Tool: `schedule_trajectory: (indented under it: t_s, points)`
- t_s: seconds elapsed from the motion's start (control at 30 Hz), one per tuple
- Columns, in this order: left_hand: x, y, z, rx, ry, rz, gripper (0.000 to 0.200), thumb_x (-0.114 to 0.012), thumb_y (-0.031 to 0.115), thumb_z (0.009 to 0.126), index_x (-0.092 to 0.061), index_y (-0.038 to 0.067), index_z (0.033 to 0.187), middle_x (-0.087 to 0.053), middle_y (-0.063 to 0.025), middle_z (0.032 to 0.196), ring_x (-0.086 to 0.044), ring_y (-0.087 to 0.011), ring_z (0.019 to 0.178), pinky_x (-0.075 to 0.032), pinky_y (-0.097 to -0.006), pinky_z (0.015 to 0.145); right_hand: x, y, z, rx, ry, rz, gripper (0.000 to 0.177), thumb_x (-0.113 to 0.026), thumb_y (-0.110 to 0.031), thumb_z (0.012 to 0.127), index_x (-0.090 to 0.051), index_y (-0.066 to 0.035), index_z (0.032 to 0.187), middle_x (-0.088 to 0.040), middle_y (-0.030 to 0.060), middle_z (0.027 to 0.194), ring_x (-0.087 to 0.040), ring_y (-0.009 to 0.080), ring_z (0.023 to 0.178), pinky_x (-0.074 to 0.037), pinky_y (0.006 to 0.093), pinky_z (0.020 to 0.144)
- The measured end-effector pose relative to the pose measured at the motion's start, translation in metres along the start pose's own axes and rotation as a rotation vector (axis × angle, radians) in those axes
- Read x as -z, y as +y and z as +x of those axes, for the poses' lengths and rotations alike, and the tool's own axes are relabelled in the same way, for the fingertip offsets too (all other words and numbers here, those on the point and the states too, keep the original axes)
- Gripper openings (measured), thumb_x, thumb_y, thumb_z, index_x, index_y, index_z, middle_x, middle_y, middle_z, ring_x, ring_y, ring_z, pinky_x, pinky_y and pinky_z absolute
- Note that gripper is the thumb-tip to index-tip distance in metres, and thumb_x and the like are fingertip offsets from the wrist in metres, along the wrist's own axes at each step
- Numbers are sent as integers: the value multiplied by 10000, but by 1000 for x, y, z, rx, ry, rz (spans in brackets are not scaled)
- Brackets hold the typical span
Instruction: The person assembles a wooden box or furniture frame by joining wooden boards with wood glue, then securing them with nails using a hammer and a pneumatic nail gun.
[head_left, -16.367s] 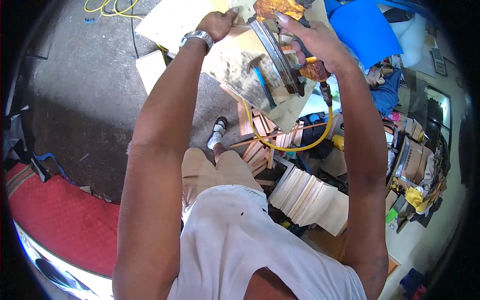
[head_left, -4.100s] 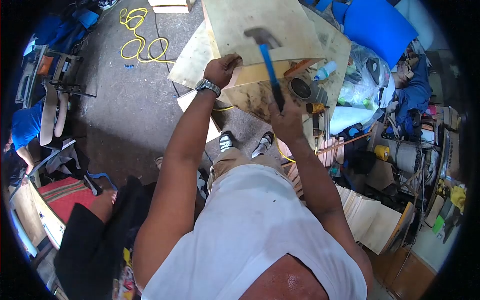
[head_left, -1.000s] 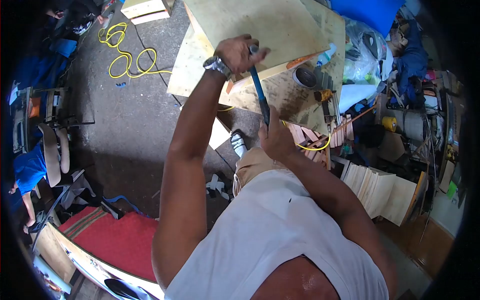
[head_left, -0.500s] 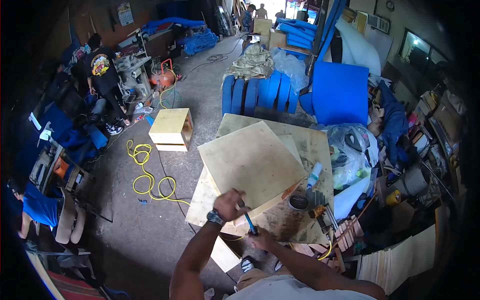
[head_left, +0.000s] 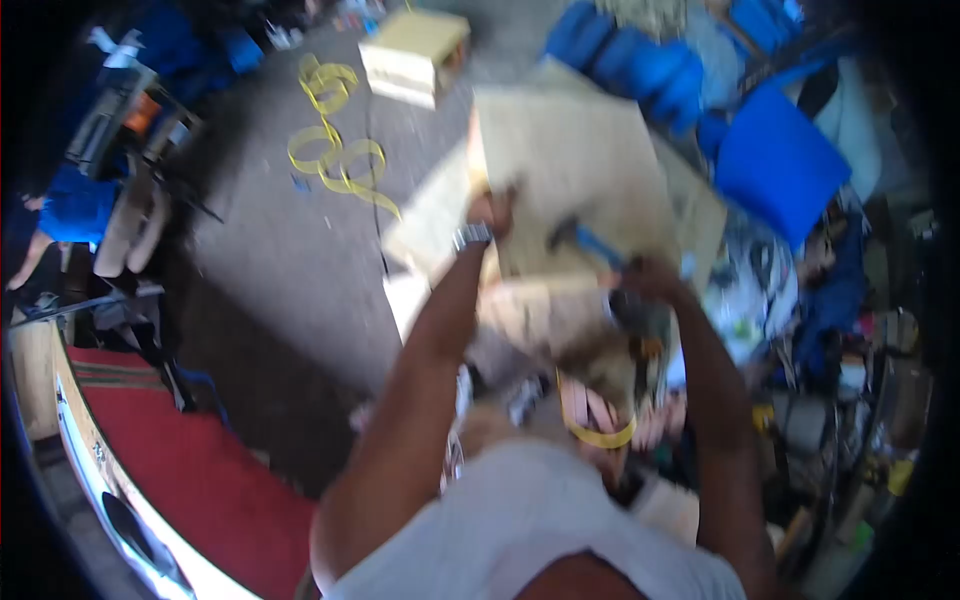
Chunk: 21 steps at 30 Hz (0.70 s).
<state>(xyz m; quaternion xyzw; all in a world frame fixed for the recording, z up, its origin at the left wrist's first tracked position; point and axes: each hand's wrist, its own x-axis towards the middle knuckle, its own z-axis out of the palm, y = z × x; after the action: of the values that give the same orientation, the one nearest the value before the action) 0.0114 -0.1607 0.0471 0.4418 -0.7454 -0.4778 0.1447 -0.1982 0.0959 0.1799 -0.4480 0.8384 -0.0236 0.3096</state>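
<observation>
The wooden box (head_left: 575, 170) rests on the plywood worktop (head_left: 425, 215), with its broad top panel facing me. My left hand (head_left: 492, 212), a watch on its wrist, is at the left edge of that panel; motion blurs its fingers, so I cannot tell what they hold. Gripped in my right hand (head_left: 652, 278) is a hammer (head_left: 592, 243) with a blue handle. Its dark head points left, over the top panel near the front edge. A dark round container (head_left: 630, 310) sits just below my right hand, partly hidden.
Another wooden box (head_left: 415, 50) stands on the floor at the back, near a coiled yellow hose (head_left: 330, 150). Blue foam pieces (head_left: 625, 65) and a blue sheet (head_left: 780, 160) lie beyond the worktop. Clutter fills the right side. At the left is a person in blue (head_left: 75, 210).
The view has tilted down and turned. My hands have moved apart: the hammer, formerly between both hands, is now in my right hand over the box top, while my left is at its edge.
</observation>
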Motion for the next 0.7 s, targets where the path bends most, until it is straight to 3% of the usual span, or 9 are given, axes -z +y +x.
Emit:
schedule_trajectory:
  t_s: [0.03, 0.07, 0.13, 0.23, 0.27, 0.37, 0.47, 0.6, 0.7]
  points:
    - [0, 4, -7, -60, 83, -134, 712, -427, 630, 932, -699, -12, 1075, -688, -264, 1044, -672, -431, 957, -494, -470, 908, 4, 4, 10, -9, -44, 131, 530, -655, -535, 822, -695, -7, 839, -666, 181, 716, -657, 308, 671, -506, 438, 642]
    - [2, 10, -10, 48, 118, -44, 722, -471, 648, 904, -705, -18, 1057, -683, -281, 1042, -660, -428, 1013, -494, -460, 908, 3, -14, 5, 15, 100, 309, 577, -647, -550, 846, -666, 25, 817, -634, 143, 673, -603, 255, 617, -479, 411, 604]
    - [-6, -4, 8, 78, 176, -90, 755, -523, 668, 868, -700, -41, 1060, -682, -313, 1006, -646, -426, 1049, -488, -448, 915, -2, -34, 25, -146, 169, 314, 602, -650, -545, 869, -652, 57, 845, -616, 123, 675, -568, 213, 610, -461, 393, 599]
    - [6, 11, -3, 138, 117, -83, 807, -522, 655, 872, -663, -113, 1077, -659, -346, 1028, -624, -452, 1077, -480, -459, 955, -8, -41, 18, -59, -181, 312, 592, -660, -542, 873, -657, 50, 855, -628, 117, 694, -571, 199, 618, -460, 388, 608]
    - [11, 19, -3, 152, 120, -78, 809, -527, 656, 869, -662, -113, 1082, -658, -344, 1036, -622, -449, 1083, -479, -457, 956, 2, -44, 12, 115, -262, 71, 592, -660, -562, 868, -676, 29, 862, -628, 101, 692, -568, 185, 622, -456, 383, 598]
    - [8, 19, -9, 180, 129, -61, 829, -555, 672, 850, -661, -117, 1080, -663, -332, 1050, -626, -436, 1081, -478, -446, 952, 21, -39, 32, 166, -92, 15, 580, -653, -559, 874, -696, 20, 884, -636, 122, 700, -584, 203, 636, -465, 375, 618]
    - [5, 16, -7, 184, 158, -111, 862, -606, 695, 813, -658, -125, 1071, -677, -312, 1047, -642, -417, 1057, -479, -434, 938, 33, -63, 29, -99, 109, 346, 573, -654, -543, 872, -706, 25, 921, -639, 166, 719, -608, 243, 662, -478, 389, 661]
    - [9, 22, -13, 162, 141, -134, 813, -608, 687, 813, -678, -78, 1078, -686, -292, 1040, -646, -411, 1043, -482, -439, 927, 25, -39, 18, 290, -118, -136, 542, -649, -527, 873, -707, 12, 897, -636, 180, 736, -620, 267, 692, -471, 398, 688]
    - [8, 24, -12, 216, 164, -86, 811, -602, 687, 812, -683, -76, 1074, -683, -298, 1039, -644, -419, 1038, -480, -437, 930, 37, -33, 8, 111, -160, -86, 540, -651, -527, 873, -706, 9, 904, -652, 196, 792, -634, 301, 739, -475, 408, 710]
